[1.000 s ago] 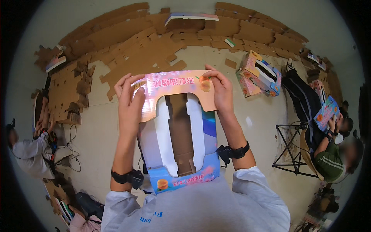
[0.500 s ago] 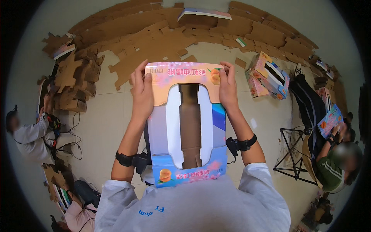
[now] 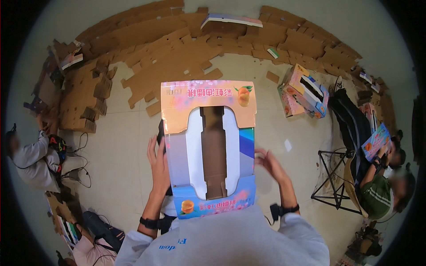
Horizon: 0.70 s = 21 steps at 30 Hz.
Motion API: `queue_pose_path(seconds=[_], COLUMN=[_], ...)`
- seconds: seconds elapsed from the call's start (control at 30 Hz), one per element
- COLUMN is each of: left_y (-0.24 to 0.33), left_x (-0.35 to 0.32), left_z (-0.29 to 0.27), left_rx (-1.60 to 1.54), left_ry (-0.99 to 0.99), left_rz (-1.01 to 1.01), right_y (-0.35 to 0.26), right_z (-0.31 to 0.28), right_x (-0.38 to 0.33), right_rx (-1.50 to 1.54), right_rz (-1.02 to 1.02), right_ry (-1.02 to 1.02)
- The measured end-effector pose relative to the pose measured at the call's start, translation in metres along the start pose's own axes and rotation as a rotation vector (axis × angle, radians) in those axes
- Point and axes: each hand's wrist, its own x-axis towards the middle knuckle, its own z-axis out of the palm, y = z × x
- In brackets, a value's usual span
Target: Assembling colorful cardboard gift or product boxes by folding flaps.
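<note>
We had the printed box [image 3: 233, 150] in the middle of the frame, its orange end toward the top, its blue end just above the grey shirt [image 3: 213, 235], white flaps bordering a long brown opening. The left hand [image 3: 159, 164] lay along its left edge; we could not tell whether it gripped. The right hand [image 3: 271, 166] was released, fingers loosely spread just beside the right edge. At upper right we saw two similar boxes [image 3: 301, 95]; farther right, a co-worker in green [image 3: 379, 188] held a blue printed carton [image 3: 374, 142]. Flattened cardboard [image 3: 173, 57] spread across the top.
</note>
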Motion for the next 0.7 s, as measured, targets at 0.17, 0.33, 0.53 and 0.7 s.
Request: queue_pose_path(seconds=[0.17,0.33,0.53,0.7], left_y=[0.013,0.022,0.028,0.017], left_x=[-0.029,-0.006,0.054,0.073], left_z=[-0.007,-0.005,0.003,-0.002], left_rx=[-0.081,-0.073,0.229,0.385], left_ry=[-0.077,-0.011,-0.014,0.084], left_rz=[-0.044,0.035,0.213,0.211], right_y=[0.002,-0.007,-0.038,-0.13], right_z=[0.06,0.081,0.017,-0.055], right_x=[-0.062,-0.071,-0.046,-0.002], right_rx=[-0.32,-0.065,0.466,0.521], right_rz=[-0.125,-0.12,-0.047,-0.619], right_ry=[0.065,0.145,0.576,0.815])
